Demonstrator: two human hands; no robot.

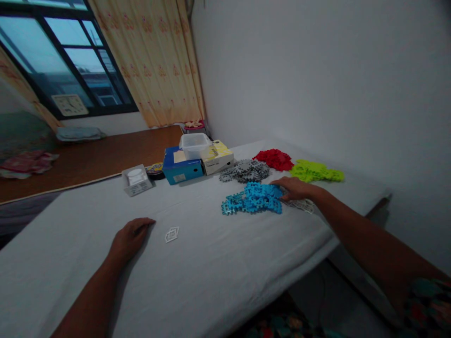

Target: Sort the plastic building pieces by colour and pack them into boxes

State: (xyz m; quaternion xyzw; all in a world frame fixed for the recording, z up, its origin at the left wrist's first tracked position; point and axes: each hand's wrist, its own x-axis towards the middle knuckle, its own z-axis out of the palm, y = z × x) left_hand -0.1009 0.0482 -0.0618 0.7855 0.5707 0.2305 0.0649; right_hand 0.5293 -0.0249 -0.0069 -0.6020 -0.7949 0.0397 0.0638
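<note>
"Where are the pieces being handled?"

"The blue heap (pixel 259 197) lies on the white cloth (pixel 197 272), right of the middle, its flat toothed pieces tumbled over one another. The right hand (pixel 298 188) is at its right edge, with the white lattice pieces (pixel 303 205) partly under and beside that hand."

"Has it gripped one?"

"I can't tell. The thumb and a finger stand apart against the blue edge, but the view is too dim and distant to show whether anything is pinched."

"And the other?"

"The left hand (pixel 130 239) rests on the cloth, fingers bent; their undersides are hidden, so I can't say whether they're closed. Just beside it lie a couple of loose white pieces (pixel 172 234), overlapping (easy to miss, white on white)."

"So which step is this?"

"Picking from the heaps, I'd judge. The next move calls for a fingertip pinch on thin edges, lifting gently so that neighbours don't snag and come along."

"What's around?"

"Behind the blue, the grey heap (pixel 244 171) and the red heap (pixel 273 159); to the right, the lime heap (pixel 315 171). Further left, a clear tub (pixel 195 146) sits on the boxes (pixel 181 170)."
</note>
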